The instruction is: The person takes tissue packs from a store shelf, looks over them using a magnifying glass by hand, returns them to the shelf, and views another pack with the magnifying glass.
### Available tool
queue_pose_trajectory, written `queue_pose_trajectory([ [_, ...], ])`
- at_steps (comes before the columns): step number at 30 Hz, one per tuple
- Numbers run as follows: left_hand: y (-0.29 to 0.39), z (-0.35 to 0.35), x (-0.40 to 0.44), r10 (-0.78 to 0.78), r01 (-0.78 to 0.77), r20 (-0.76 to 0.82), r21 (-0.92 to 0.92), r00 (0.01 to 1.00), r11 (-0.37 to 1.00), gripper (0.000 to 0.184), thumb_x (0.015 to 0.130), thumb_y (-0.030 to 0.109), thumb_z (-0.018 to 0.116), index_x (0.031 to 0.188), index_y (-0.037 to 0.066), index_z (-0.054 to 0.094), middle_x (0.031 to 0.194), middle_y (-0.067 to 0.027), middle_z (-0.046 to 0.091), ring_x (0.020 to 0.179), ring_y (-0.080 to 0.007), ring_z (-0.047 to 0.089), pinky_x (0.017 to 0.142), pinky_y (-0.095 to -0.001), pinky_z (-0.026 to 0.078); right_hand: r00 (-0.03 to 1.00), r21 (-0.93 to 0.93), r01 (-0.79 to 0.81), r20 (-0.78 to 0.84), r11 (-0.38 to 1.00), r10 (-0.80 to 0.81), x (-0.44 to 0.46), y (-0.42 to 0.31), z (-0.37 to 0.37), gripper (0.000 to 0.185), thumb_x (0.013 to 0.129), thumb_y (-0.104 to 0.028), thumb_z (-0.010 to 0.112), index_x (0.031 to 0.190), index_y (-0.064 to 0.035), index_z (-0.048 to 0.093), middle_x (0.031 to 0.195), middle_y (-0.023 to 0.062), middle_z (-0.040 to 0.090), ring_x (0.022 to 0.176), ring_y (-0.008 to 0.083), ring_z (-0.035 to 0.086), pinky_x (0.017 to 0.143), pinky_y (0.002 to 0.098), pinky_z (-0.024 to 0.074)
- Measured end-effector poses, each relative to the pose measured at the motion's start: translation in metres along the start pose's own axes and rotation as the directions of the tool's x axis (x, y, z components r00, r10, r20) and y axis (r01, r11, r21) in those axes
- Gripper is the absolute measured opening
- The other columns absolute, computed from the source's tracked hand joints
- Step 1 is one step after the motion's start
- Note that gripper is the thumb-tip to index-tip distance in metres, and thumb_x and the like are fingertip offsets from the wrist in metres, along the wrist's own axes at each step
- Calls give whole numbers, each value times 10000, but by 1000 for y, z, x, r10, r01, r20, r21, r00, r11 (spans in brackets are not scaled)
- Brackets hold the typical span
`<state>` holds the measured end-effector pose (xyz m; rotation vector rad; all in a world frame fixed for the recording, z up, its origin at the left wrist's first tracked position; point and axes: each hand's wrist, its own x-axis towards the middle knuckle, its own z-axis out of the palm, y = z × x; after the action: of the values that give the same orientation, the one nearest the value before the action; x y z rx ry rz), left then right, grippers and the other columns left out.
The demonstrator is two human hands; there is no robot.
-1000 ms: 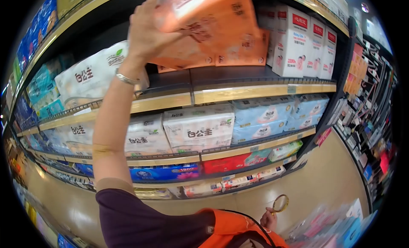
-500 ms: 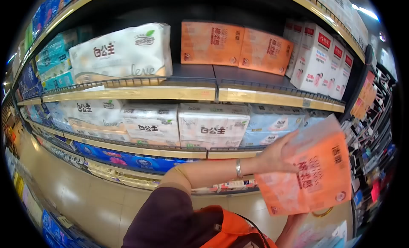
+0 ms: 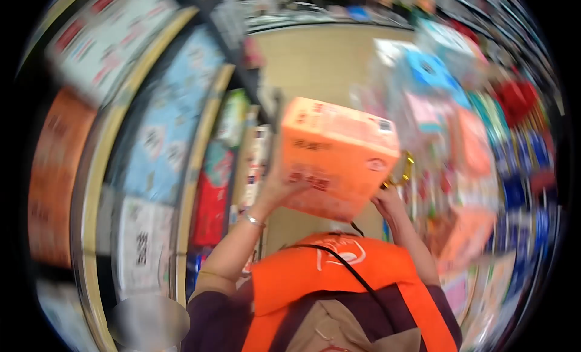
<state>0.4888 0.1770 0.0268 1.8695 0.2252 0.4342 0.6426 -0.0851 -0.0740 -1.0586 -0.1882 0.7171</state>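
Note:
An orange tissue pack [image 3: 336,158] is held up in front of my chest, its top and printed side showing. My left hand [image 3: 279,185] grips it at the left edge, thumb across the printed side; the other fingers are hidden behind it. Close to the pack's lower right corner, my right hand [image 3: 384,200] is closed around a shiny yellow curved thing [image 3: 402,172] that sticks up past the fingers. Blur hides what kind of thing it is and whether this hand touches the pack.
Shelves on the left hold orange tissue packs [image 3: 60,176], light blue packs [image 3: 163,122] and a white pack [image 3: 145,243]. At the right, packs in clear wrap, including a blue one [image 3: 430,70], are piled up. The aisle floor [image 3: 315,61] runs ahead between them.
My view has swung right, from facing the shelf to looking along the aisle. The orange pack has turned with me and now shows its top. Left hand keeps its grip.

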Motion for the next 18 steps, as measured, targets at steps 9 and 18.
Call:
queue_pose_trajectory([
  [9, -5, 160, 57, 18, 144, 422, -349, 907, 926, 517, 758, 22, 765, 1225, -10, 546, 1125, -79, 660, 1044, -163, 623, 903, -315, 506, 956, -23, 191, -221, 981, -191, -96, -79, -98, 738, 769, 9, 701, 1449, -37, 418, 1154, -25, 642, 613, -5, 437, 504, 177, 308],
  [18, -33, 344, 67, -27, 682, 766, -556, 642, 475, 552, 996, 409, 504, 1430, 95, 374, 1358, -38, 527, 1263, -182, 492, 1058, -382, 420, 826, -70, 212, -520, 975, -217, -190, -169, -141, 630, 783, -75, 767, 1344, 61, 515, 991, 67, 660, 674, 52, 516, 562, 213, 401],
])
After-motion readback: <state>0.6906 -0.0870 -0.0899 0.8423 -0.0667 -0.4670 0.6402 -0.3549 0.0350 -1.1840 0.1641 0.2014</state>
